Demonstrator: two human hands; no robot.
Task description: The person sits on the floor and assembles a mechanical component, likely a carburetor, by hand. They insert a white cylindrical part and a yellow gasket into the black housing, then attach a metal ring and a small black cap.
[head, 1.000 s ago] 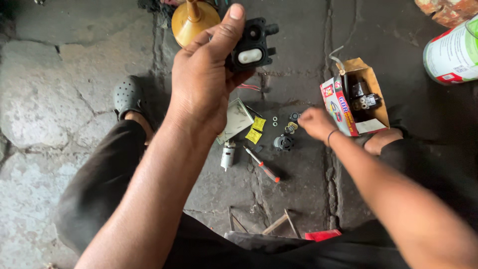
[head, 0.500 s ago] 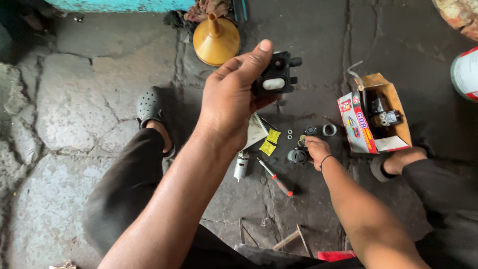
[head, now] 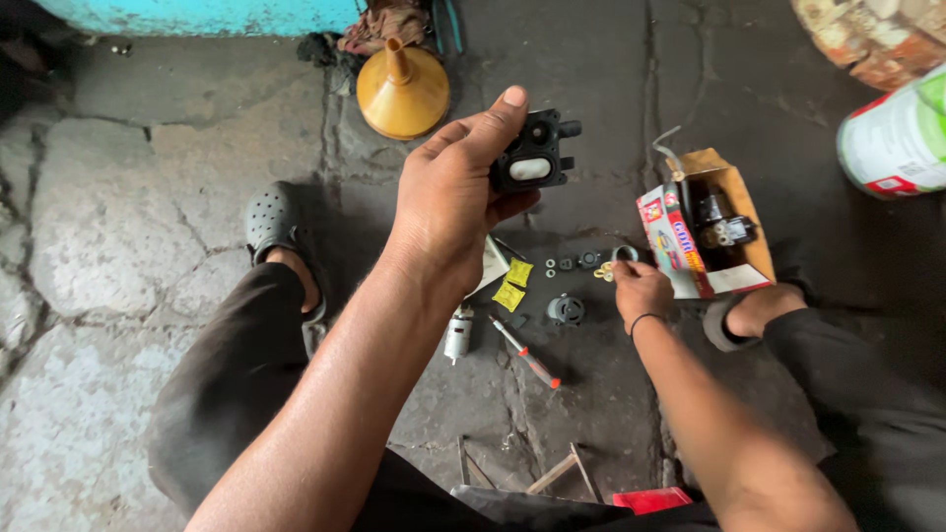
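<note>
My left hand (head: 453, 202) is raised and grips a black plastic housing (head: 532, 156) with a white oval piece on its face. My right hand (head: 641, 288) is down on the stone floor, its fingers closed over a small yellowish part beside a grey ring (head: 625, 254). Small black parts (head: 589, 259) lie in a row just left of it. A round black cap (head: 566, 310) sits below them, apart from both hands.
An open cardboard box (head: 729, 192) with a black part inside lies right of my right hand. A small silver motor (head: 458, 335), a red-tipped screwdriver (head: 525, 353), yellow packets (head: 513, 286), a yellow funnel (head: 402, 91) and a white-green can (head: 897, 138) lie around. My sandalled foot (head: 281, 232) is at left.
My right hand has moved from near the box to the row of small parts and closed on one. My left hand keeps holding the black housing up.
</note>
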